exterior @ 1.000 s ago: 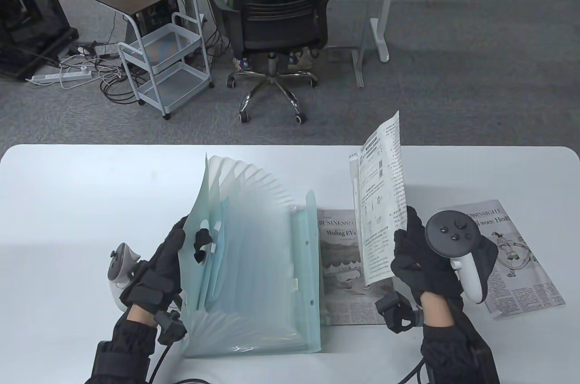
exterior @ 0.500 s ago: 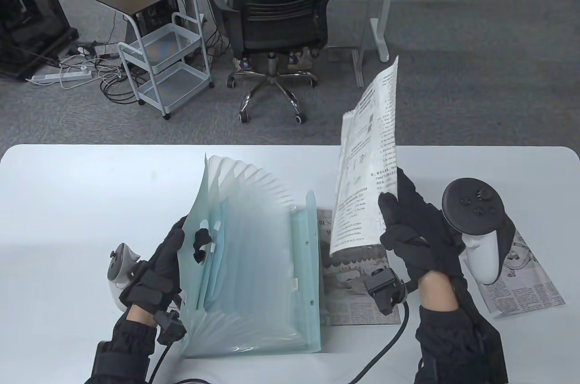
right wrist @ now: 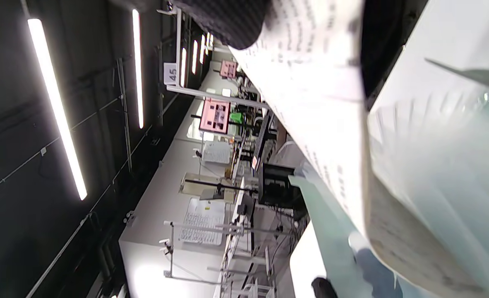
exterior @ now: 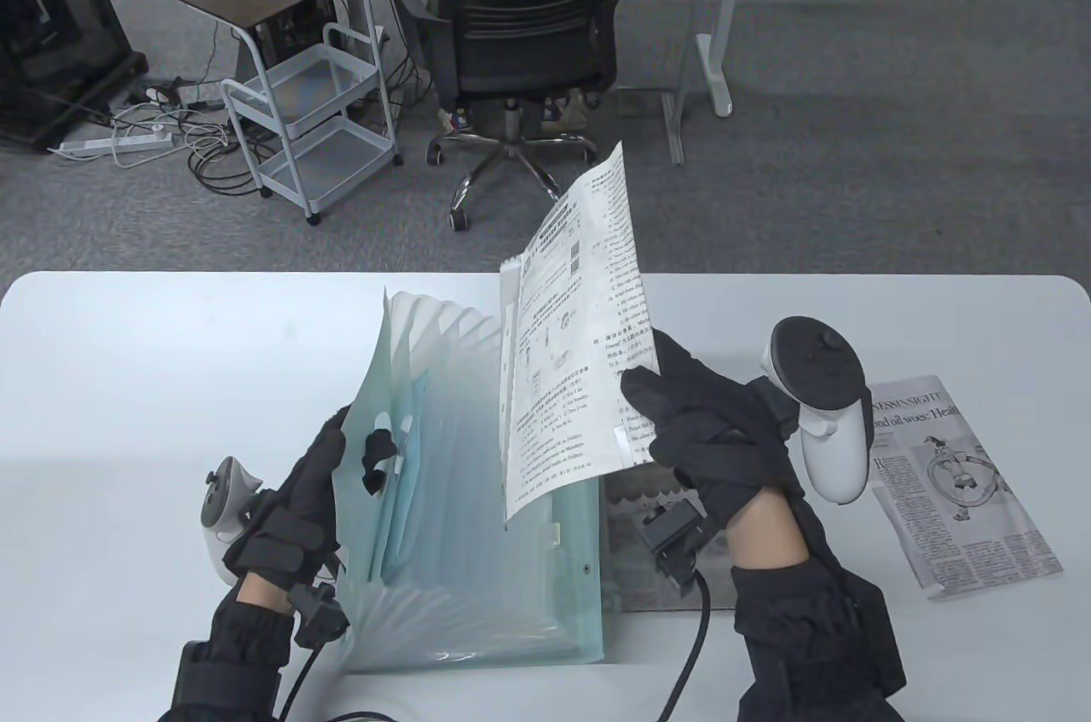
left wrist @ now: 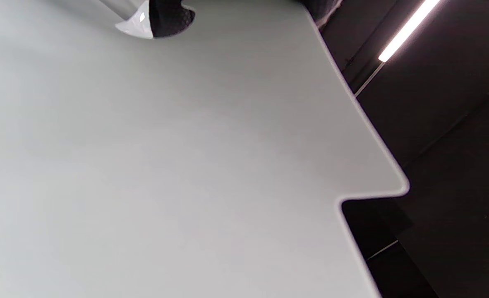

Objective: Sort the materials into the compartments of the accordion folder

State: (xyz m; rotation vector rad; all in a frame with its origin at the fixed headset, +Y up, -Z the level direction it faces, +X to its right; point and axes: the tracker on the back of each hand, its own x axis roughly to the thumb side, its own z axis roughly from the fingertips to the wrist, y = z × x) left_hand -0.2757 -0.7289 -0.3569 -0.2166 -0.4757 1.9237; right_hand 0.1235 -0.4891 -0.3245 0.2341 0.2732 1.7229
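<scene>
A translucent pale-green accordion folder (exterior: 477, 500) stands fanned open on the white table (exterior: 128, 381). My left hand (exterior: 303, 492) grips its left outer wall, fingers curled over the top edge and showing through the plastic. My right hand (exterior: 699, 428) pinches a printed paper sheet (exterior: 575, 330) at its lower right corner and holds it upright over the folder's right side. In the right wrist view the printed sheet (right wrist: 323, 103) curves past the folder's pleats (right wrist: 430, 174). The left wrist view shows only table (left wrist: 166, 165) and a fingertip (left wrist: 168, 16).
Two newspaper pages lie on the table right of the folder, one (exterior: 648, 551) partly under my right wrist, the other (exterior: 963, 483) farther right. A black office chair (exterior: 520, 49) and a white cart (exterior: 315, 125) stand on the floor beyond the table's far edge.
My right hand has carried the printed sheet up and then leftward, from above the newspaper to over the folder. The left hand and folder have stayed still.
</scene>
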